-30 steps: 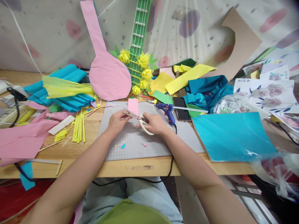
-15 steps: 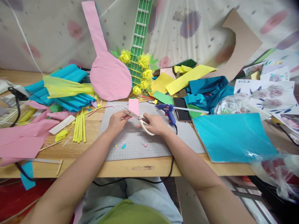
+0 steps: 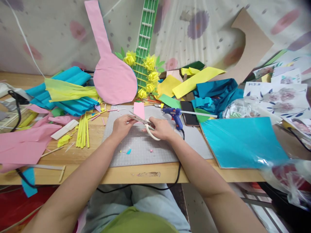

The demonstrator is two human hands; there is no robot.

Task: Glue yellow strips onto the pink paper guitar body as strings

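Note:
My right hand (image 3: 162, 128) is wrapped round the white handles of a pair of scissors (image 3: 149, 129) above the cutting mat (image 3: 155, 155). The metal blades are parted and point left, towards my left hand (image 3: 122, 127). That hand is closed in a pinch, its fingertips right at the blades; what lies between them is too small to make out. Just beyond the blades is a pink paper strip (image 3: 139, 109), its near end behind the scissors. A blue glue gun (image 3: 175, 117) with a pale glue stick rests to the right of my right hand.
Behind stand a pink guitar-shaped cutout (image 3: 115, 81) and a green guitar neck (image 3: 145, 30) with yellow paper flowers. A phone (image 3: 189, 113) and a blue sheet pack (image 3: 243, 142) lie right. Yellow strips (image 3: 83, 132) and crepe paper lie left. The glue gun's cord crosses the table edge.

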